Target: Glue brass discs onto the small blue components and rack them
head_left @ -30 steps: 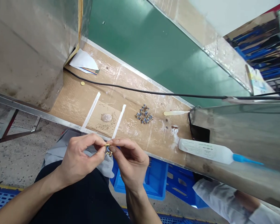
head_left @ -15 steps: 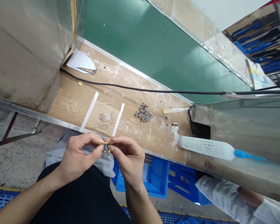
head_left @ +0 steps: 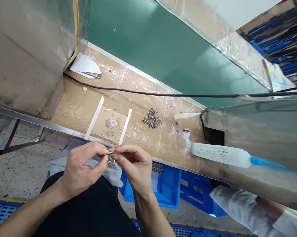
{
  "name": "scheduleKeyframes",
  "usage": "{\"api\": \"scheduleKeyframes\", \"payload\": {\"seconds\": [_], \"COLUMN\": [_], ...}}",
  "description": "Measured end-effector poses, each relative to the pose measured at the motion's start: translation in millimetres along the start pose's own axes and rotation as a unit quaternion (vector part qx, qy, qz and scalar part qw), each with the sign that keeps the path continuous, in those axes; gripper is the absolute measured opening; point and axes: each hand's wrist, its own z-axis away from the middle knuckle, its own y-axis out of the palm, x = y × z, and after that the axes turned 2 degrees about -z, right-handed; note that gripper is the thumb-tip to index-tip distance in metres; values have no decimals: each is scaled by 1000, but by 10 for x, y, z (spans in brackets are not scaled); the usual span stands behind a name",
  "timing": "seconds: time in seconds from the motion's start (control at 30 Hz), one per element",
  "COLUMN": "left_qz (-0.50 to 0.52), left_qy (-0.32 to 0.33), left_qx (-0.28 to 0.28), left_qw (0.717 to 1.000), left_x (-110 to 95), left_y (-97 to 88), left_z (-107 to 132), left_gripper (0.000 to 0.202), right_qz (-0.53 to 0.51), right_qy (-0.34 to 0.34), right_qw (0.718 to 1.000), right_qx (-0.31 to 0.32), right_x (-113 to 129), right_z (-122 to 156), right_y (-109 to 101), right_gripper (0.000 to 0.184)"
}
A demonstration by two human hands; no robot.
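My left hand (head_left: 85, 166) and my right hand (head_left: 135, 166) meet at the bench's front edge. Between their thumbs and fingertips they pinch one small blue-and-gold metal piece (head_left: 111, 160) with a round yellowish top; its exact kind is too small to make out. Just beyond the hands, a cardboard square (head_left: 101, 128) is held by two white tape strips. A clear gel-like blob (head_left: 111, 123) sits on it, among tiny dark specks and beside a thin stick (head_left: 110, 109). Right of the square lies a pile of similar blue-and-gold pieces (head_left: 152, 119).
A black cable (head_left: 143, 94) crosses the bench. On the right are a white bottle with a blue nozzle (head_left: 220, 154) and a flat wooden stick (head_left: 181, 116). A yellow disc (head_left: 84, 89) and folded paper (head_left: 85, 64) lie left. Below stands a blue bin (head_left: 169, 189); a person's sleeve (head_left: 239, 204) shows lower right.
Both hands have shifted slightly left, still pinching the small piece, which appears turned a little. The view has moved slightly. Nothing on the bench has visibly moved.
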Motion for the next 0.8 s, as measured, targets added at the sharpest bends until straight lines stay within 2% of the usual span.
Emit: {"api": "scheduleKeyframes", "payload": {"seconds": [0.1,0.17,0.2,0.3,0.37,0.47,0.53,0.63,0.73,0.8], "left_qz": [18,81,133,315,394,433,432,403,338,290], "left_qy": [-33,-108,-161,-305,-358,-398,-407,-401,-377,-365], "left_qx": [4,30,47,91,103,117,130,174,244,286], "left_qw": [999,990,977,894,840,800,794,804,827,837], "left_x": [46,95,123,199,227,222,198,160,155,187], "left_y": [9,28,44,114,169,248,305,416,531,572], "left_z": [2,-17,-29,-58,-63,-55,-49,-38,-15,-2], "left_gripper": [17,12,10,17,23,27,28,29,29,32], "right_qz": [11,25,35,84,126,158,158,144,116,102], "right_qy": [13,15,11,-44,-110,-187,-201,-163,-93,-54], "right_qw": [1000,999,999,995,986,970,967,975,981,970], "right_qx": [-5,-15,-21,-29,-26,-4,-4,-48,-124,-212], "right_x": [-34,-82,-110,-183,-207,-210,-204,-202,-247,-333], "right_z": [-8,-4,3,35,60,96,128,223,398,572], "right_y": [-14,-32,-43,-83,-114,-162,-195,-266,-440,-683], "right_gripper": [12,12,12,19,31,46,48,38,21,11]}}
